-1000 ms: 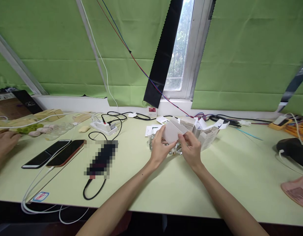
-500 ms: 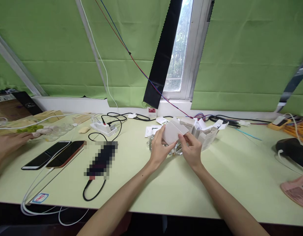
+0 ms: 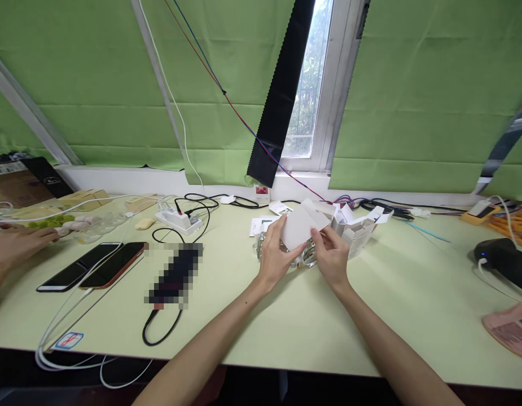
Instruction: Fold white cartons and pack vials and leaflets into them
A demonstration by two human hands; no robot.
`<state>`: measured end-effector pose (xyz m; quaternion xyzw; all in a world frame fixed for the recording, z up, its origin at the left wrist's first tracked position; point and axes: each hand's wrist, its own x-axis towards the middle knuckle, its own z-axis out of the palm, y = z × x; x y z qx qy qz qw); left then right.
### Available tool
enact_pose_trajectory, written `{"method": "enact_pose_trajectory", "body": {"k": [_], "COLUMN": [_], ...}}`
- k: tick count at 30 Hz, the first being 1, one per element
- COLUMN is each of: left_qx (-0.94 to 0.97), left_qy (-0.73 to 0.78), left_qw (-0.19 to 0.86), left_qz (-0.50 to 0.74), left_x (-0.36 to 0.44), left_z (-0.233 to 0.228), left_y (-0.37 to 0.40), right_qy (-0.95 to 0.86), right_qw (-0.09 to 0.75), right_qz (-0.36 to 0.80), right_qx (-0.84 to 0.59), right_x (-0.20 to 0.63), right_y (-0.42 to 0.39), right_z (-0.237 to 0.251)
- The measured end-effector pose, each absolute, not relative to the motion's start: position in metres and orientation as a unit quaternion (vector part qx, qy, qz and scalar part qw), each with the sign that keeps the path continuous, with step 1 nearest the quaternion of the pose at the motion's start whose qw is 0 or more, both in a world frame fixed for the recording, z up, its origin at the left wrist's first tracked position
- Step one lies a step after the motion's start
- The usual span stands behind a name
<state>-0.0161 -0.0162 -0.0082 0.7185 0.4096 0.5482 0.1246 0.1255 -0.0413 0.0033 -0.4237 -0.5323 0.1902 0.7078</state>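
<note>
Between my two hands is a small white cardboard box (image 3: pixel 301 228), tilted above the table. My left hand (image 3: pixel 274 247) grips its left side, thumb below and fingers behind. With thumb and fingers, my right hand (image 3: pixel 330 254) pinches the box's right edge near a flap. Shiny, clear-wrapped items (image 3: pixel 307 256) lie under and behind my hands, partly hidden. Right behind my right hand stand white boxes (image 3: pixel 357 237) with raised flaps. Printed cards (image 3: pixel 261 224) lie to the left of the held box.
Phones (image 3: pixel 112 265) and a pixelated dark device (image 3: pixel 176 276) with a cable lie left. A power strip (image 3: pixel 179 221) sits behind them. Another person's hand (image 3: pixel 23 245) is at far left. At right are a black device (image 3: pixel 501 256), a yellow meter (image 3: pixel 481 211) and a pink object (image 3: pixel 510 327).
The white box has tilted slightly in my hands, and its flap at the right shows a little more. My hands have hardly moved. A blue light now shows on the black device.
</note>
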Motion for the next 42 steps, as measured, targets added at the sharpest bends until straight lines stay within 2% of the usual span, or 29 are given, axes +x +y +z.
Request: {"method": "enact_pose_trajectory", "body": {"k": [13, 20, 26, 36, 42], "left_qx": [0.71, 0.667, 0.662, 0.833, 0.83], "left_qy": [0.409, 0.402, 0.366, 0.223, 0.201], "left_qw": [0.136, 0.15, 0.102, -0.017, -0.041], "left_qz": [0.556, 0.609, 0.646, 0.506, 0.518], "left_x": [-0.015, -0.015, -0.013, -0.008, -0.009], "left_z": [-0.008, -0.005, -0.002, -0.014, -0.015], "left_y": [-0.017, -0.02, -0.024, -0.03, -0.03], "right_qy": [-0.509, -0.491, -0.485, -0.482, -0.502], "right_qw": [0.725, 0.74, 0.751, 0.743, 0.73], "right_qz": [0.178, 0.17, 0.163, 0.045, -0.025], "right_qx": [-0.428, -0.428, -0.418, -0.463, -0.463], "right_x": [0.127, 0.128, 0.129, 0.134, 0.136], "right_y": [-0.04, -0.038, -0.037, -0.036, -0.036], "right_z": [0.007, 0.007, 0.005, 0.0, 0.0]}}
